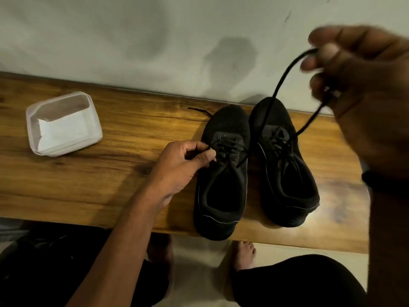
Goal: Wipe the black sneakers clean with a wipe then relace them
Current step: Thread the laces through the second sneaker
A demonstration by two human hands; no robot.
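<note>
Left sneaker [225, 125] & right sneaker [283, 120] are set side by side on wood bench [110, 185], toes twd wall. Left sneaker's lacing is pinched by left hand [183, 160]. A lace [285, 74] is gripped in curled fingers of raised, blurred right hand [365, 96], by which bench's right end is hidden. Tub [29, 125] w/ wipes [64, 129] is seen well apart at left.

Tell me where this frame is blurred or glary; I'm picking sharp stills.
Head view: the raised right hand and the lace it holds are motion-blurred; the left hand, pinching the left sneaker's lace, is sharp; glare whitens the bench by the right sneaker's heel.

dim warm light; glare on bench [338, 196]; right grip [358, 89] motion-blurred; edges bowed
</note>
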